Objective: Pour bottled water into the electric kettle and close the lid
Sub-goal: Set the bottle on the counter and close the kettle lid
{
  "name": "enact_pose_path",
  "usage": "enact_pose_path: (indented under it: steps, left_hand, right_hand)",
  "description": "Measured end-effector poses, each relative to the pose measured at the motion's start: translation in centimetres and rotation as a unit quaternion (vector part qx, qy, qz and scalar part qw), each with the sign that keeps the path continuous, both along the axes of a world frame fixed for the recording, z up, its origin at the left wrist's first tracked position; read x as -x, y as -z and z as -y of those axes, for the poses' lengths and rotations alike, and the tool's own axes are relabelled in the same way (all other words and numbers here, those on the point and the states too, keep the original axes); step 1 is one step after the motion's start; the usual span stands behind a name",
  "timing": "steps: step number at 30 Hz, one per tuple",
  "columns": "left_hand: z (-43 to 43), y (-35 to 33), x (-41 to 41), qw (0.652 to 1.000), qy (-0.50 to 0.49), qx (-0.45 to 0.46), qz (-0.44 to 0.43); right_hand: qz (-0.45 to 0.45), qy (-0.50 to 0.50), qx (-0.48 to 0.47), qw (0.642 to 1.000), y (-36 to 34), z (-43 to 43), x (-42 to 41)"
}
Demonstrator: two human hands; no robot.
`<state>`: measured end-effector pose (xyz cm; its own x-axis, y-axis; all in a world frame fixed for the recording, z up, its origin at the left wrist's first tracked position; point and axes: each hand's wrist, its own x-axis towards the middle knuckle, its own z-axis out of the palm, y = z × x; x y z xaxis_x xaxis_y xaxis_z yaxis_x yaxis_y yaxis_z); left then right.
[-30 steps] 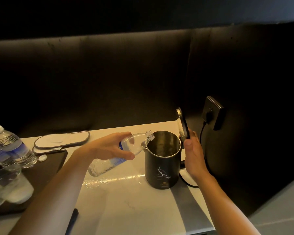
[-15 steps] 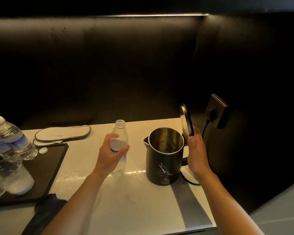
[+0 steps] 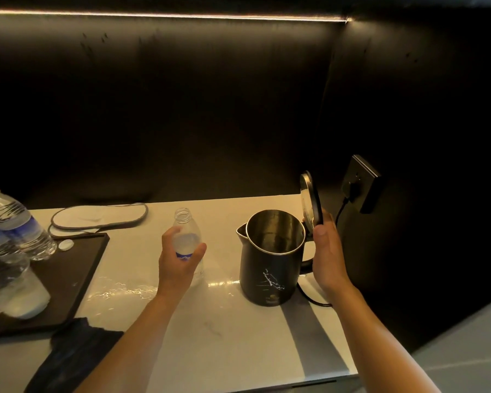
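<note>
A clear uncapped water bottle [image 3: 185, 222] stands upright on the white counter [image 3: 233, 347], left of the kettle. My left hand [image 3: 179, 262] is wrapped around its middle. The black electric kettle [image 3: 270, 268] with a white marble-like mark stands at the right, mouth open. Its round lid [image 3: 311, 201] is tipped up on the hinge at the handle side. My right hand [image 3: 328, 256] rests against the lid's lower edge and the handle, fingers on the lid.
A dark tray [image 3: 77, 268] at the left carries capped water bottles [image 3: 17, 222], glasses [image 3: 14, 285] and a white bottle cap [image 3: 65, 245]. A flat slipper [image 3: 99, 215] lies behind it. A dark cloth [image 3: 74, 355] lies at the front. A wall socket [image 3: 360, 184] holds the kettle's cord.
The bottle went from tipped over the kettle's mouth to upright on the counter, moved left by my left hand. My right hand stayed at the raised lid.
</note>
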<state>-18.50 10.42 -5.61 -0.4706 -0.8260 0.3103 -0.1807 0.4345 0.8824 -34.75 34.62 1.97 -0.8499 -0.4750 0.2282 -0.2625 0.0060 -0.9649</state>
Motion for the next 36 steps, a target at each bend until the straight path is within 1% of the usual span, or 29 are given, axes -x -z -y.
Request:
enact_pose_path:
  steps: [2, 3, 5, 6, 7, 8, 10, 12, 13, 14, 16, 17, 18, 20, 21, 23, 24, 26, 28, 30, 31, 33, 35, 36]
  left_hand:
    - [-0.8, -0.3, -0.4, 1.000, -0.025, 0.004, -0.001]
    - [-1.3, -0.3, -0.6, 0.998, -0.057, 0.027, -0.015]
    - [-2.9, -0.4, -1.1, 0.986, -0.111, 0.094, -0.082]
    - [-4.1, -0.5, -1.1, 0.981, -0.103, 0.111, -0.118]
    - [-5.4, -0.7, -0.9, 0.982, -0.068, 0.113, -0.138]
    - [-6.7, -1.1, -0.4, 0.986, -0.020, 0.102, -0.132]
    - [-9.0, -2.0, 1.2, 0.992, 0.081, 0.047, -0.082]
    - [-10.7, -2.7, 2.9, 0.980, 0.177, -0.054, -0.075]
    - [-11.1, -2.7, 3.5, 0.970, 0.209, -0.100, -0.077]
    - [-11.3, -2.5, 4.0, 0.964, 0.222, -0.128, -0.078]
    - [-11.4, -2.1, 4.3, 0.960, 0.225, -0.148, -0.082]
    - [-11.4, -1.9, 4.2, 0.959, 0.223, -0.154, -0.087]
    - [-11.4, -1.9, 4.2, 0.957, 0.223, -0.159, -0.090]
    - [-11.2, -1.8, 4.3, 0.958, 0.222, -0.160, -0.089]
    - [-11.1, -1.9, 4.4, 0.958, 0.220, -0.162, -0.085]
    - [-11.0, -1.9, 4.5, 0.953, 0.225, -0.183, -0.084]
    - [-11.0, -1.9, 4.5, 0.951, 0.228, -0.190, -0.085]
    - [-11.0, -2.0, 4.4, 0.947, 0.236, -0.199, -0.085]
    - [-10.9, -2.1, 3.8, 0.949, 0.240, -0.190, -0.078]
    - [-10.5, -2.1, 2.3, 0.966, 0.216, -0.134, -0.040]
    - [-10.3, -1.8, 1.3, 0.976, 0.192, -0.100, -0.019]
    - [-9.2, -0.7, -2.1, 0.990, 0.124, -0.068, 0.022]
    - [-7.7, 0.0, -5.7, 0.995, 0.077, -0.043, 0.050]
    - [-6.8, 0.4, -7.9, 0.996, 0.050, -0.015, 0.073]
  right_hand:
    - [-0.011, -0.018, 0.002, 1.000, -0.5, -0.4, -0.1]
    - [-0.022, -0.028, 0.001, 0.999, -0.9, -0.7, 0.0]
    - [-0.045, -0.048, -0.002, 0.998, -2.1, -1.1, 0.6]
    - [-0.059, -0.060, -0.006, 0.996, -2.7, -1.2, 0.9]
    - [-0.073, -0.075, -0.016, 0.994, -3.2, -1.3, 1.2]
    - [-0.085, -0.090, -0.030, 0.992, -3.7, -1.2, 1.5]
    - [-0.101, -0.120, -0.056, 0.986, -4.3, -1.0, 1.9]
    - [-0.124, -0.143, -0.082, 0.979, -4.5, -0.7, 2.0]
    - [-0.152, -0.149, -0.107, 0.971, -4.3, -0.5, 2.0]
    - [-0.194, -0.146, -0.145, 0.959, -4.1, -0.2, 2.1]
    - [-0.294, -0.122, -0.237, 0.918, -3.5, 0.5, 2.1]
    - [-0.330, -0.111, -0.271, 0.897, -3.3, 0.7, 2.1]
    - [-0.346, -0.106, -0.289, 0.886, -3.2, 0.9, 2.1]
    - [-0.347, -0.104, -0.301, 0.882, -3.2, 1.2, 2.3]
    - [-0.356, -0.101, -0.313, 0.875, -3.1, 1.3, 2.3]
    - [-0.390, -0.086, -0.346, 0.849, -2.8, 1.4, 2.3]
    - [-0.398, -0.080, -0.354, 0.843, -2.8, 1.4, 2.3]
    - [-0.397, -0.078, -0.358, 0.841, -2.7, 1.4, 2.2]
    - [-0.395, -0.078, -0.361, 0.841, -2.6, 1.5, 2.2]
    - [-0.393, -0.078, -0.363, 0.841, -2.5, 1.4, 2.1]
    - [-0.392, -0.083, -0.362, 0.842, -2.5, 1.3, 2.2]
    - [-0.397, -0.100, -0.359, 0.839, -2.4, 1.6, 2.1]
    - [-0.403, -0.092, -0.360, 0.837, -2.6, 1.2, 2.4]
    - [-0.401, -0.091, -0.358, 0.838, -2.6, 1.3, 2.6]
